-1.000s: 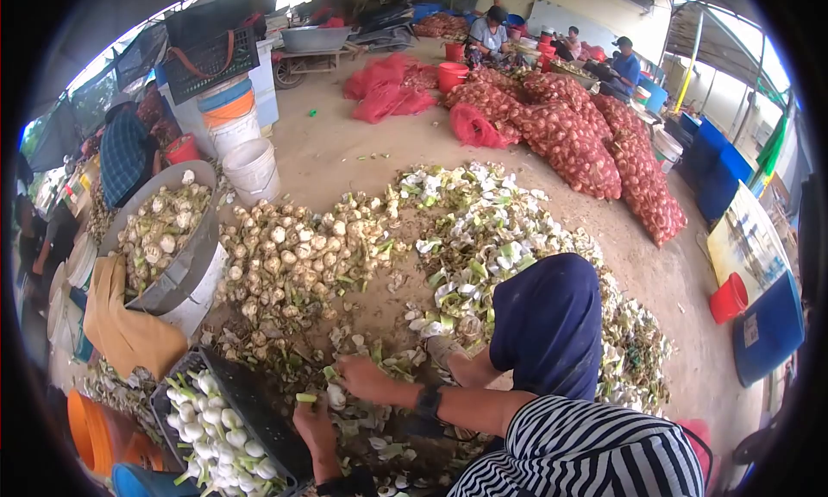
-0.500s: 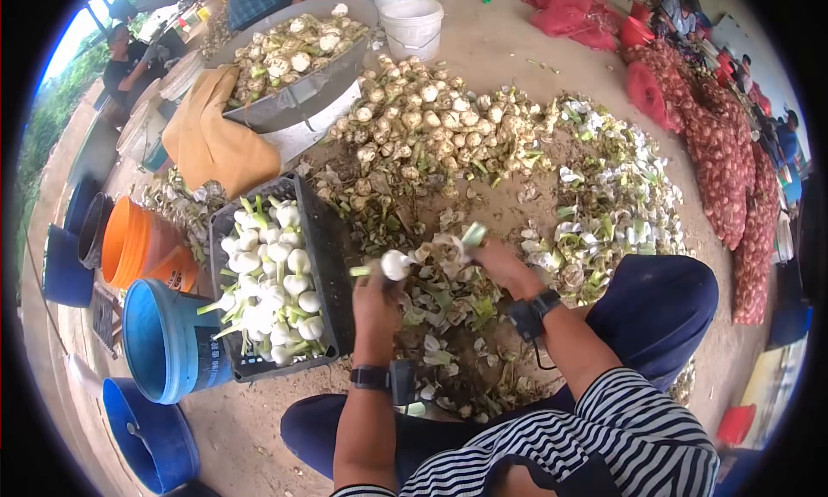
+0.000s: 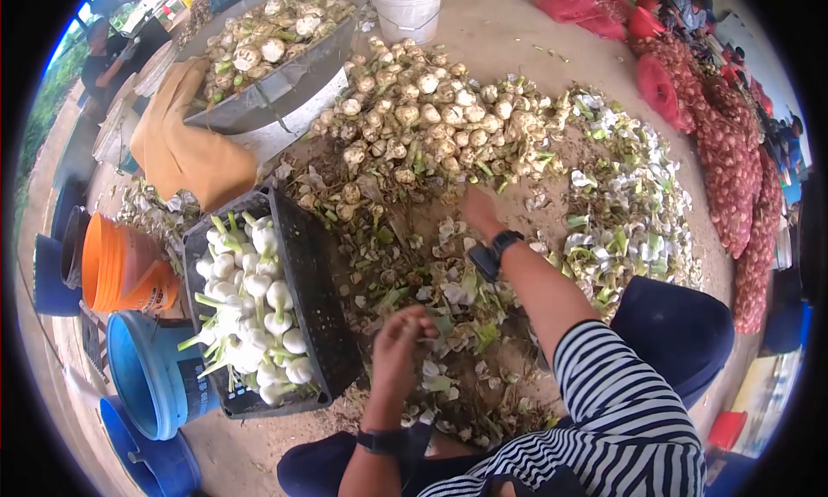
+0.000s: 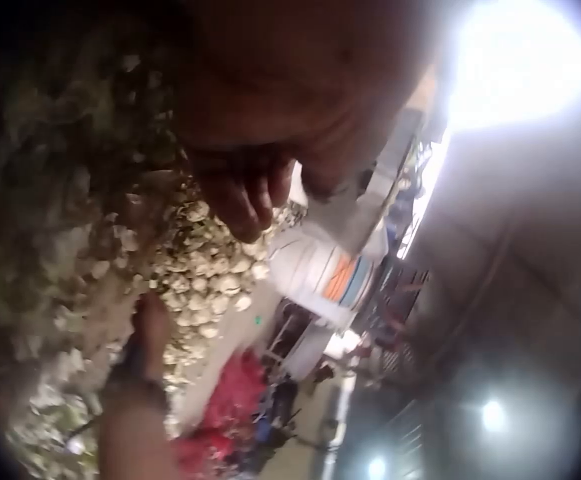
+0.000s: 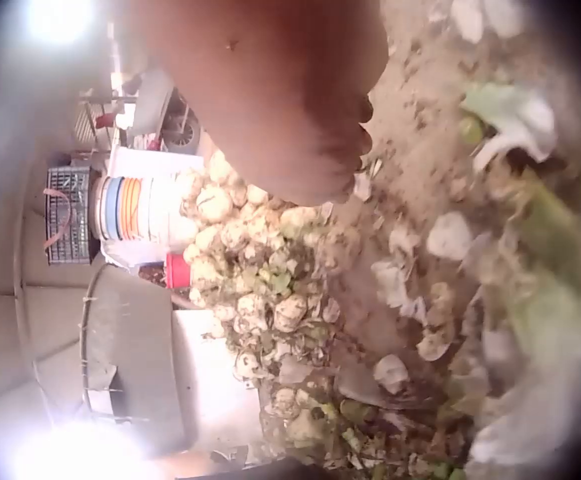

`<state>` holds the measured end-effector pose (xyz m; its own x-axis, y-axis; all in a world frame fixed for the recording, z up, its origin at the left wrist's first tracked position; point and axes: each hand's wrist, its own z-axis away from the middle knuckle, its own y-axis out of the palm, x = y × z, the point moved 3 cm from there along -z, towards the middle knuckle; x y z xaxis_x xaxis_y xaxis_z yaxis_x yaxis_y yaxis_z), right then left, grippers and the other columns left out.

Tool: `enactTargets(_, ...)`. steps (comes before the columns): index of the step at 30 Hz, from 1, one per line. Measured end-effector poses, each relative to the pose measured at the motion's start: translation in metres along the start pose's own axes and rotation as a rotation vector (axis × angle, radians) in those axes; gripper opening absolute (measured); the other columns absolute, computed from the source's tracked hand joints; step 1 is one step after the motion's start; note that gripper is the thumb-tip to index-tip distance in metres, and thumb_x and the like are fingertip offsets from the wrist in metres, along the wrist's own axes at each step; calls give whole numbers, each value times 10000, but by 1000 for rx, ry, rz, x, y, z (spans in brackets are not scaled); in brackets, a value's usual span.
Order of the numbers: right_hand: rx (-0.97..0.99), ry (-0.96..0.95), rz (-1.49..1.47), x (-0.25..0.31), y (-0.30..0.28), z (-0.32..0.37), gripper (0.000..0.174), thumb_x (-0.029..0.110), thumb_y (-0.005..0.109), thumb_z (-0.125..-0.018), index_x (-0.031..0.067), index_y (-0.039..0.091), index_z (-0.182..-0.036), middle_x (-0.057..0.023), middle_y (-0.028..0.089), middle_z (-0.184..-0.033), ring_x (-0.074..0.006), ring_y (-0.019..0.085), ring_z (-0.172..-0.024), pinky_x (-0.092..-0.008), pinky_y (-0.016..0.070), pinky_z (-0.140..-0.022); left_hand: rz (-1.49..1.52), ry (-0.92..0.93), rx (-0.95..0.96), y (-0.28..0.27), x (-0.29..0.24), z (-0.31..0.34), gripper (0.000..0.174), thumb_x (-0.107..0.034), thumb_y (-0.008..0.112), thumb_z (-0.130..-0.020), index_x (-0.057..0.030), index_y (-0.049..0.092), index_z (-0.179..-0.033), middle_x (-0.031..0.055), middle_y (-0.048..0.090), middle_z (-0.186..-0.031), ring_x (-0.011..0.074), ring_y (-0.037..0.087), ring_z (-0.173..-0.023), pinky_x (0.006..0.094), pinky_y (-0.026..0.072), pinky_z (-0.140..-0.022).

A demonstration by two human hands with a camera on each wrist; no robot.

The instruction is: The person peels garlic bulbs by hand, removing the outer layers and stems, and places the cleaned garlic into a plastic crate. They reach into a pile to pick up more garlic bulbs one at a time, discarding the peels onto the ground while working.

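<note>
My left hand (image 3: 398, 346) hovers above the peelings with its fingers loosely bent, and nothing shows in it. To its left stands a black plastic crate (image 3: 338, 359) filled with clean white garlic bulbs (image 3: 259, 286) with trimmed green stems. My right hand (image 3: 479, 209) stretches forward to the near edge of a heap of unpeeled garlic bulbs (image 3: 431, 113). In the right wrist view, the back of that hand (image 5: 291, 110) hides its fingertips beside the heap. Garlic peelings (image 3: 457, 290) cover the ground beneath both hands.
Left of the crate are an orange bucket (image 3: 121, 264) and a light blue bucket (image 3: 147, 368). A grey tub (image 3: 302, 78) of garlic, draped with tan cloth (image 3: 190, 143), stands behind. More peelings (image 3: 634, 212) lie right, before red net sacks (image 3: 733, 169). Other people sit farther off.
The white garlic bulb has left my left hand, which has dropped slightly. My right hand moved forward to the unpeeled heap, and the green piece seen in it is no longer visible.
</note>
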<state>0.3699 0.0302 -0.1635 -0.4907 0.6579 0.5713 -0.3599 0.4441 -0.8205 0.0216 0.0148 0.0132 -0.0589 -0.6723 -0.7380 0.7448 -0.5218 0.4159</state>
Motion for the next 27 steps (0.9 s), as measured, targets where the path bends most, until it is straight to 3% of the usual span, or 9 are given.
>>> enactTargets(5, 146, 310, -140, 34, 17, -26, 349, 168, 544, -856, -40, 519, -1134, -247, 635, -859, -409, 611, -731, -476, 484, -646, -182, -28, 84, -1, 11, -9, 237, -165, 525, -974, -21, 552, -1161, 53, 626, -1008, 131, 609, -867, 252, 491, -746)
enactTargets(7, 177, 229, -84, 40, 16, -6, 341, 163, 551, -863, -36, 525, -1139, -232, 640, -840, -385, 612, -685, -449, 489, -604, -252, -12, 36, -7, 13, -10, 249, -164, 543, -964, -25, 553, -1170, 61, 621, -1041, 127, 603, -893, 248, 485, -763)
enactTargets(9, 277, -114, 88, 17, 56, 10, 288, 138, 556, -876, -21, 546, -1117, -158, 652, -798, -283, 626, -653, -386, 497, -585, -332, 54, -20, -12, 13, -18, 264, -164, 566, -951, -31, 554, -1179, 75, 612, -1084, 129, 595, -929, 250, 480, -780)
enactTargets(11, 567, 150, -771, 43, 44, 72, 222, 83, 550, -878, -20, 562, -1075, -93, 649, -865, -193, 619, -714, -336, 505, -629, -521, 211, -115, -30, 27, -33, 388, -140, 634, -897, -27, 513, -1248, 98, 577, -1179, 173, 585, -1018, 297, 480, -843)
enactTargets(14, 632, 265, -1026, 50, 62, 150, 185, 34, 530, -874, -27, 566, -1045, -43, 613, -945, -134, 594, -824, -290, 491, -721, -735, 282, -258, -34, 21, -33, 565, -109, 692, -825, -3, 440, -1319, 134, 551, -1239, 248, 562, -1113, 356, 460, -921)
enactTargets(16, 756, 197, -1232, 94, 25, 191, 176, 20, 522, -874, -29, 564, -1037, -43, 599, -959, -132, 589, -862, -277, 482, -760, -958, 332, -263, -26, 13, -26, 574, -95, 696, -800, -14, 455, -1314, 163, 553, -1231, 288, 549, -1127, 374, 461, -919)
enactTargets(18, 693, 229, -1258, 125, -14, 214, 174, 9, 505, -864, -26, 567, -1023, -41, 595, -941, -131, 586, -861, -273, 476, -766, -1005, 385, -213, -19, 6, -19, 547, -67, 707, -746, -44, 529, -1264, 201, 563, -1202, 359, 519, -1139, 401, 455, -918)
enactTargets(24, 499, 267, -968, 113, -27, 217, 179, 24, 486, -820, -31, 593, -951, -56, 618, -856, -132, 575, -773, -288, 464, -691, -1186, 643, -197, 7, -7, 1, 410, -71, 721, -745, -37, 619, -1141, 166, 598, -1147, 329, 564, -1073, 398, 468, -891)
enactTargets(27, 370, 65, -908, 117, -44, 215, 221, 43, 497, -809, -27, 605, -989, -84, 649, -905, -142, 594, -792, -297, 468, -690, -642, 632, -10, -8, -4, -12, 364, -148, 656, -852, -36, 582, -1189, 121, 600, -1139, 264, 590, -1039, 388, 498, -838)
